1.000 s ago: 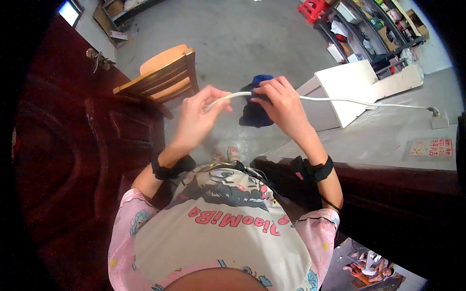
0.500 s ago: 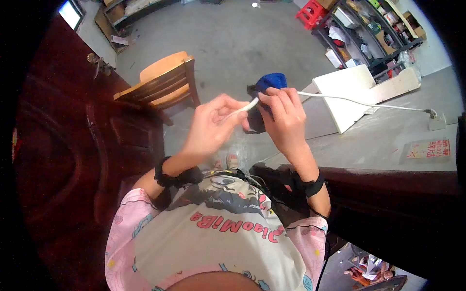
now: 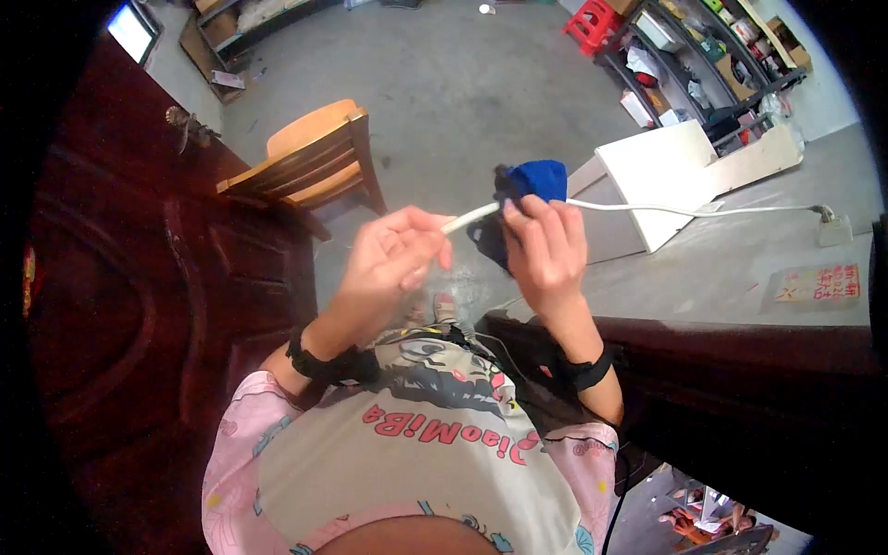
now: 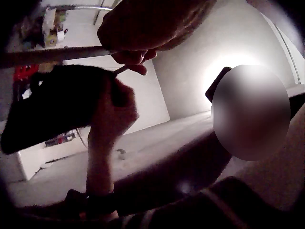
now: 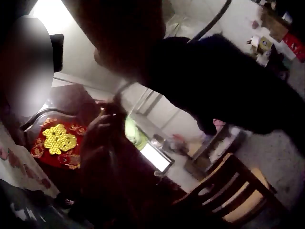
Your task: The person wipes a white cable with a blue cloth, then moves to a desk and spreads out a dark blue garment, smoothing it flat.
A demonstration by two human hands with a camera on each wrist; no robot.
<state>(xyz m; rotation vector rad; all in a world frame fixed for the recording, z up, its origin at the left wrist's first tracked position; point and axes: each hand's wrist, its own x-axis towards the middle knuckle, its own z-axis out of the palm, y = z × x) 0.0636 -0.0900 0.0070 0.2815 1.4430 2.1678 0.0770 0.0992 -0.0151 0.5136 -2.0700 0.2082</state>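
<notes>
In the head view a white cable (image 3: 638, 209) runs from a wall socket at the right to both hands. The left hand (image 3: 393, 264) pinches it between thumb and fingers near the middle. A short stretch of cable shows between the hands. The right hand (image 3: 550, 254) grips a blue and black cloth (image 3: 539, 178) around the cable. Dark against the light, the cloth (image 4: 57, 102) hangs by the right hand (image 4: 112, 112) in the left wrist view. The right wrist view shows the cloth (image 5: 224, 81) as a large dark shape; finger details there are too dark to tell.
A wooden chair (image 3: 324, 153) stands beside the dark red door (image 3: 120, 250) at the left. At the right are a white cabinet (image 3: 657, 176), a wall socket (image 3: 834, 231) and a loaded shelf (image 3: 712, 65). A red stool (image 3: 592, 26) stands behind.
The cloth and right hand have moved slightly right and down since half a second ago. The left hand has moved down and left along the cable, and more cable shows between the hands.
</notes>
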